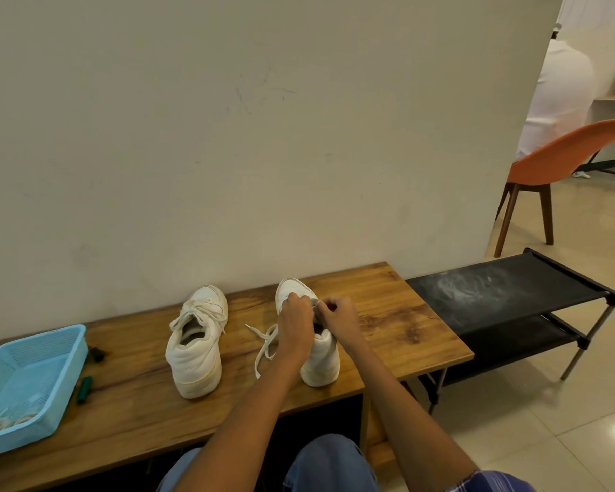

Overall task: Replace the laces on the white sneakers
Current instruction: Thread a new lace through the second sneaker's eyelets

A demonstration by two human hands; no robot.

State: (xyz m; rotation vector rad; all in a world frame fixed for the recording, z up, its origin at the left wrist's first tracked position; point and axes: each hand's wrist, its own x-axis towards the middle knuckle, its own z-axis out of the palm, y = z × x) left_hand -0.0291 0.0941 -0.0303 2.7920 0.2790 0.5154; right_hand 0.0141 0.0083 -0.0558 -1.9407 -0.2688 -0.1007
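Note:
Two white sneakers stand on the wooden bench, toes toward the wall. The left sneaker is laced, its bow loosely tied. My left hand and my right hand are both over the tongue area of the right sneaker, fingers curled and pinching at its lace or tongue. Which one they hold is hidden by the hands. A loose end of the white lace trails off the sneaker's left side onto the bench.
A light blue plastic basket at the bench's left end holds white laces in its near corner. Beside it lie a green tool and a dark small object. Right of the bench stands a black shoe rack; beyond it an orange chair with a seated person.

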